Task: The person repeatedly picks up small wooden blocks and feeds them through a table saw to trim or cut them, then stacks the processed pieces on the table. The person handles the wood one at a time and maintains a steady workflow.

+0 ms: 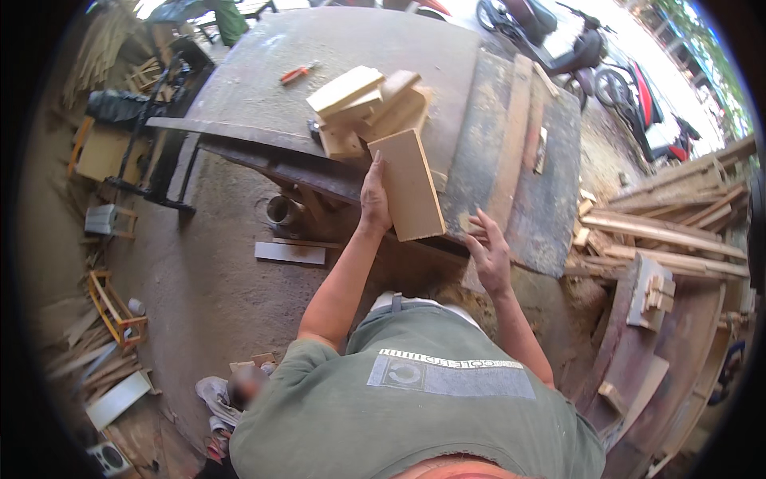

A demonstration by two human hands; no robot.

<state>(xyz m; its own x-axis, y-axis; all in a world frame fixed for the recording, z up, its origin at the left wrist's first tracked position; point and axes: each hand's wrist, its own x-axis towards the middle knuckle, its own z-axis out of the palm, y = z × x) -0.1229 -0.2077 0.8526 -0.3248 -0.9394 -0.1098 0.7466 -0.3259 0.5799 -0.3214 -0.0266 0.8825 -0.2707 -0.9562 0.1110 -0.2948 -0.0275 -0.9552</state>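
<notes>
My left hand (375, 198) is closed on the left side of a flat, light-brown wooden board (410, 190), thumb lying along its edge. The board is tilted over the near edge of the dusty worktable (279, 44). Just right of the board's lower corner, my right hand (491, 254) is held apart from it, fingers loosely spread and nothing visible in them. Beyond the board lies a stack of pale wood blocks (347, 91). Farther left on the table rests a small hand tool with an orange handle (297, 75).
Long planks (511, 128) lie along the table's right part. A pile of timber offcuts (662, 231) fills the right side. A metal can (284, 211) and a white strip (289, 253) are on the floor at left. Motorbikes (590, 48) stand beyond.
</notes>
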